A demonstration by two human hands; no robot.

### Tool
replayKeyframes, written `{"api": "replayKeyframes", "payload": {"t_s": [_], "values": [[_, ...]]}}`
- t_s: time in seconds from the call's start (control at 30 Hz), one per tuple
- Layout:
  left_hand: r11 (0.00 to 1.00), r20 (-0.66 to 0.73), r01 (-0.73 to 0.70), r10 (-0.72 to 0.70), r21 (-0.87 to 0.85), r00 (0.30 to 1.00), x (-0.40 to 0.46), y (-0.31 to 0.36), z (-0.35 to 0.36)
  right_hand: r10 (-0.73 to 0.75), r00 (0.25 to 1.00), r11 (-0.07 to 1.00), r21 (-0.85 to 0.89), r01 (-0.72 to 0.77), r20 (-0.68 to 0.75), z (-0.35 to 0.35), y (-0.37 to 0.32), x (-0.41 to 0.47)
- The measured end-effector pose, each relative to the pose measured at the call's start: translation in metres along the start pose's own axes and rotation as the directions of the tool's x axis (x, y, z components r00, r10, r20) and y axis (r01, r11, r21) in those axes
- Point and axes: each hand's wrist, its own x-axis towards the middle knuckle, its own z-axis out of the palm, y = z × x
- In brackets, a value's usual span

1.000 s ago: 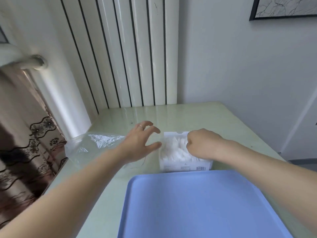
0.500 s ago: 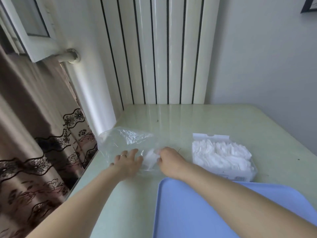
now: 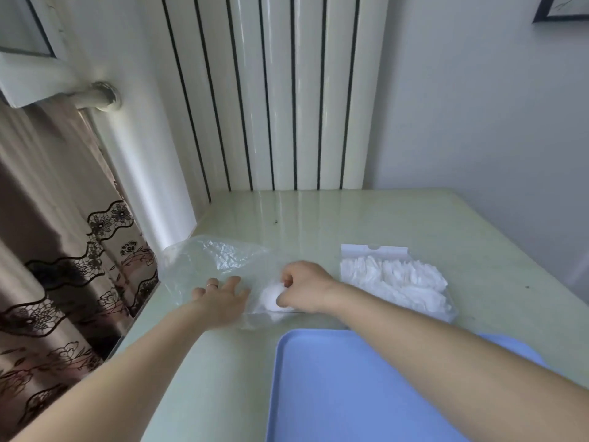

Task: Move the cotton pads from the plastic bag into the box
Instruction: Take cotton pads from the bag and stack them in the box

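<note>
A person's right hand (image 3: 304,287) is pinching a clump of cotton pads (image 3: 271,298) at the plastic bag (image 3: 216,263) mouth near the table's left edge; left hand (image 3: 223,296) is pressing the bag flat, fingers spread. The box (image 3: 395,279) is lying to the right, nearer the right hand.

I see two bare forearms, no sleeves reaching into view on either one. My left hand (image 3: 220,301) wears a thin band ring (image 3: 212,285) on one finger; the metal looks pale. My right hand (image 3: 306,287) carries no ring or watch that I can make out
</note>
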Motion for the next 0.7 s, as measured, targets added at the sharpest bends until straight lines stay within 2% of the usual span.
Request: {"api": "replayKeyframes", "payload": {"t_s": [0.1, 0.13, 0.2, 0.27, 0.33, 0.43, 0.53, 0.6, 0.7], "values": [[0.984, -0.053, -0.024, 0.014, -0.178, 0.998, -0.005, 0.028, -0.021, 0.016, 0.999, 0.994, 0.108, -0.012, -0.044, -0.053, 0.014, -0.039], [0.972, -0.110, -0.090, 0.068, -0.218, 0.992, -0.009, 0.041, -0.028, 0.034, 0.995, 0.993, 0.113, -0.023, -0.093, -0.073, 0.022, -0.050], [0.942, -0.280, -0.291, 0.237, -0.166, 0.930, -0.023, 0.074, -0.035, 0.093, 0.974, 0.987, 0.151, -0.062, -0.209, -0.113, 0.041, -0.065], [0.857, -0.314, -0.512, 0.473, -0.053, 0.823, -0.045, 0.114, -0.034, 0.168, 0.937, 0.976, 0.188, -0.113, -0.307, -0.148, 0.067, -0.080], [0.737, -0.190, -0.673, 0.671, 0.065, 0.716, -0.065, 0.148, -0.027, 0.221, 0.898, 0.973, 0.151, -0.176, -0.380, -0.170, 0.092, -0.091], [0.610, 0.019, -0.768, 0.781, 0.195, 0.625, -0.078, 0.187, 0.002, 0.241, 0.875, 0.968, 0.035, -0.249, -0.420, -0.178, 0.117, -0.108], [0.517, 0.107, -0.808, 0.820, 0.282, 0.562, -0.081, 0.206, 0.026, 0.229, 0.885, 0.964, -0.032, -0.264, -0.405, -0.172, 0.132, -0.115], [0.493, 0.150, -0.820, 0.823, 0.289, 0.548, -0.075, 0.208, 0.039, 0.213, 0.895, 0.965, -0.059, -0.255, -0.393, -0.168, 0.138, -0.115], [0.447, 0.123, -0.856, 0.864, 0.259, 0.489, -0.069, 0.207, 0.049, 0.196, 0.914, 0.966, -0.092, -0.243, -0.356, -0.163, 0.141, -0.113]]}}
